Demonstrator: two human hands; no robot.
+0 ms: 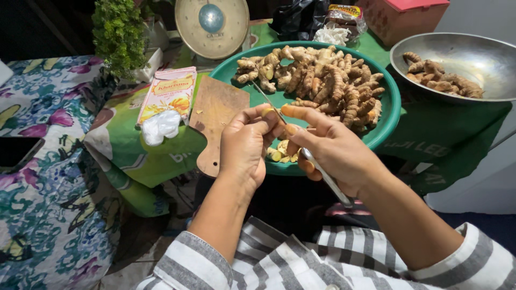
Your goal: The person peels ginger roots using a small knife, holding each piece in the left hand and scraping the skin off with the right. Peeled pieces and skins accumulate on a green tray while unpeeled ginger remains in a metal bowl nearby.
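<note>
Left hand (pixel 244 147) pinches a turmeric piece (pixel 267 113), right hand (pixel 328 147) grips a knife (pixel 322 172) against it. Green basin (pixel 389 115) holds turmeric roots (pixel 322 83) plus cut slices (pixel 282 153); steel bowl (pixel 473 56) has more roots (pixel 443 78).

- counter (pixel 430 142) with a green printed cloth over it
- on it: green basin (pixel 389 110) of turmeric, wooden cutting board (pixel 217 115), metal bowl (pixel 473 56), carton (pixel 169 91), kitchen scale (pixel 212 24)

Head camera, looking steeply down, close over lap.
</note>
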